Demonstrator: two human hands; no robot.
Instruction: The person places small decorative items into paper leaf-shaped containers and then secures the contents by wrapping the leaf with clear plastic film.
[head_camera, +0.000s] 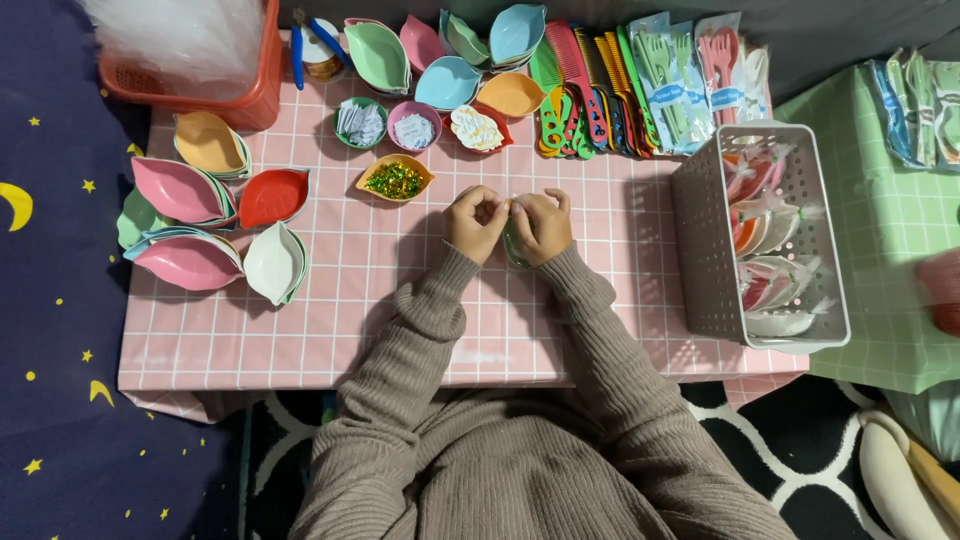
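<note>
Surface: low pink checked table (330, 330) on a dark blue star-and-moon cloth (60, 300); green checked surface (880, 240) butts its right side. Black-and-white patterned floor at the near edge.

Landmark = white slotted basket (700, 240), right end of table, full of wrapped dishes. Left hand (474, 222) and right hand (541, 226) meet just left of it, mid-table, fingertips pinched together on a small clear-wrapped green item (516, 245), mostly hidden under the right hand. Both hands clenched on it.

Far left of basket: leaf-shaped dishes (190, 225) stacked along the left edge. Back-left: small bowls (412, 130), a dish of green-gold glitter (394, 180), combs (580, 90), packed cutlery (690, 80). Red basket (215, 75) at far back-left corner.

Open room: bare strip of table between hands and near edge, and between hands and basket. Back and left edges crowded.
</note>
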